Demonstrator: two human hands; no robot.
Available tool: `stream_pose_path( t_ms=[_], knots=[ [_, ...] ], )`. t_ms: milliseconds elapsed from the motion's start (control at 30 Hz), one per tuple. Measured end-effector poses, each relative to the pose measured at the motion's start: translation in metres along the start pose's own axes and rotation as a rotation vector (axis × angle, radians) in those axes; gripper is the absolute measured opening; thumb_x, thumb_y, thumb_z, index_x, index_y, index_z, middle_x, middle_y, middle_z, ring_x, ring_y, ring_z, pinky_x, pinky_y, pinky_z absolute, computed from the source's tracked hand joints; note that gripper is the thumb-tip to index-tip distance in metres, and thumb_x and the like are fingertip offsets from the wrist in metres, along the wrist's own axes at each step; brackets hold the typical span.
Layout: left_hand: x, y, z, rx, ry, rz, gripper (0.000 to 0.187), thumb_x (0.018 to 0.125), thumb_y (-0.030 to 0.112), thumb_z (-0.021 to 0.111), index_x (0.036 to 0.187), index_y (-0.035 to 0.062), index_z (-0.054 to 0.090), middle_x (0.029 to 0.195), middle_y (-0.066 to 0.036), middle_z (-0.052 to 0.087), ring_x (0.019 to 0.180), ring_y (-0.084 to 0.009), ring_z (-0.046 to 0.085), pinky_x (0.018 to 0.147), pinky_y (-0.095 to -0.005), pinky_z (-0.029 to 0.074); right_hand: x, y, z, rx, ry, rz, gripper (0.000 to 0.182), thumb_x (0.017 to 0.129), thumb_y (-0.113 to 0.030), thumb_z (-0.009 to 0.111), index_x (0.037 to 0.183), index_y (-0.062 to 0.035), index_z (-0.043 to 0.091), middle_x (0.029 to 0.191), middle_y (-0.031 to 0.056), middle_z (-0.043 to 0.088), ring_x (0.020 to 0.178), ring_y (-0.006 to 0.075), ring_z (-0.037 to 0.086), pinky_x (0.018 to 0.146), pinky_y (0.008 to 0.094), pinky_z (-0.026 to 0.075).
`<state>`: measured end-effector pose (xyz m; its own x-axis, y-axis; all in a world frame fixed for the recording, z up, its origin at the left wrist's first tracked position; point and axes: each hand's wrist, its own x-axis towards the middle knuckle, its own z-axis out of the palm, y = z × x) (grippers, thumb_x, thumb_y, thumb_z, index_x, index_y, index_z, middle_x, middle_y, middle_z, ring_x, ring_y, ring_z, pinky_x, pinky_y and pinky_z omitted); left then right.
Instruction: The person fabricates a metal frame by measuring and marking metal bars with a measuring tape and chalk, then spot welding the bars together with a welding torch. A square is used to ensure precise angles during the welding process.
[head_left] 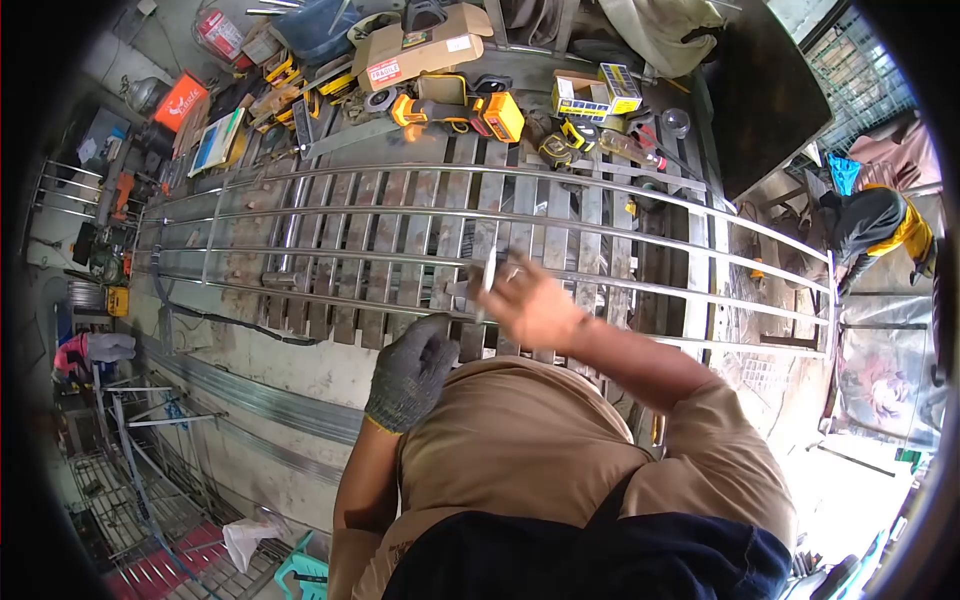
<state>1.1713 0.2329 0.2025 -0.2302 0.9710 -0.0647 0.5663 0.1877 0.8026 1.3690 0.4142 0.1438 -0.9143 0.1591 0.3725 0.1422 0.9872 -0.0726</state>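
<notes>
My left hand (pixel 412 372), in a dark grey work glove, has its fingers curled at the lowest rail of a long metal frame (pixel 380 258). Whatever its fingers may hold is hidden. My bare right hand (pixel 530 305) is over the middle of the frame, its fingers bent around a thin white marker-like stick (pixel 490 270) that stands nearly upright and is slightly blurred. The frame has several shiny parallel rails lying across a slatted metal bench (pixel 400 205).
A yellow-orange power tool (pixel 460 113), a tape measure (pixel 557 149), a bottle (pixel 628 147), small boxes (pixel 583 97) and an open cardboard box (pixel 425 50) lie along the bench's far side. Another person (pixel 880 230) is at the right. Metal racks (pixel 130 430) stand lower left.
</notes>
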Motion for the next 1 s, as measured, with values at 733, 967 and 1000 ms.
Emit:
stream_pose_path(
  t_ms=[733,967,1000],
  knots=[
    [-0.101,-0.067,0.005,0.078,0.49,-0.626,0.05,0.1,0.006,0.078,0.147,0.0053,0.062,0.102,-0.007,0.076,0.082,-0.0157,0.074,0.076,-0.0334,0.06,-0.033,0.574,0.097,-0.258,-0.083,0.991,0.04,0.113,-0.021,0.037,0.141,-0.0093,0.062,0.124,0.0322,0.075,0.114,0.0541,0.072,0.097,0.0639,0.057],
    [-0.05,-0.024,0.007,0.078,0.513,-0.285,0.027,0.103,-0.001,0.072,0.129,0.0041,0.077,0.105,-0.009,0.076,0.082,-0.0148,0.069,0.077,-0.0313,0.058,0.036,0.383,0.042,0.128,0.401,0.635,0.019,0.093,-0.003,0.071,0.112,-0.0055,0.066,0.105,0.0213,0.08,0.095,0.0427,0.078,0.083,0.0511,0.061],
    [-0.037,-0.011,0.012,-0.004,0.514,-0.241,0.03,0.103,-0.001,0.071,0.132,0.0043,0.075,0.106,-0.009,0.076,0.082,-0.015,0.068,0.077,-0.0312,0.058,0.051,0.308,0.019,0.424,0.379,0.638,0.025,0.088,0.004,0.077,0.106,-0.0047,0.063,0.105,0.0159,0.081,0.095,0.0322,0.08,0.085,0.0433,0.061]
  ],
)
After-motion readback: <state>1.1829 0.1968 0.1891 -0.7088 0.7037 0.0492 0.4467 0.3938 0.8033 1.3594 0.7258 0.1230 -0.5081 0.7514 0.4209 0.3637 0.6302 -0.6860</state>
